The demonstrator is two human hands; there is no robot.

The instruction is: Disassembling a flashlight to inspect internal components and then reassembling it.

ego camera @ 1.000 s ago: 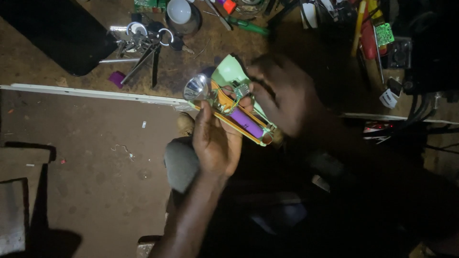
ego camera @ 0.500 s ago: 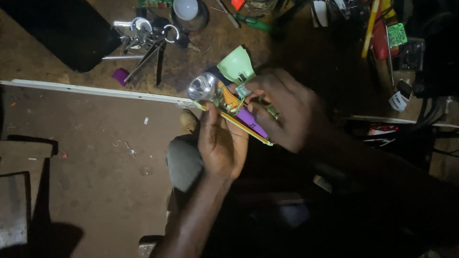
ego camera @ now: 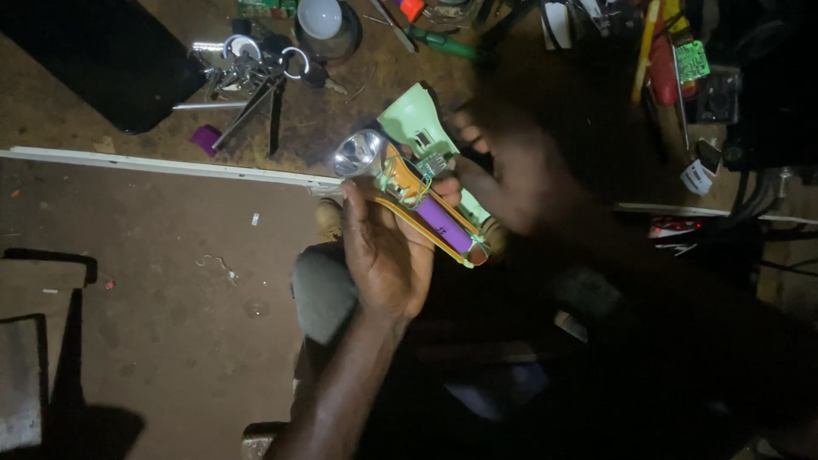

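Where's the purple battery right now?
The purple battery lies in the opened torch, centre of the head view, cradled in the left hand.

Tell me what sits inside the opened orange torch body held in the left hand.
Inside the opened orange torch body lie a purple cylindrical battery, thin wires and a small green circuit board, behind the silver reflector. The left hand covers its underside; the blurred right hand hides the far edge.

A dim repair workshop: a worn wooden bench [ego camera: 128,94] strewn with keys [ego camera: 247,72], screwdriver [ego camera: 443,43], circuit board [ego camera: 692,61].
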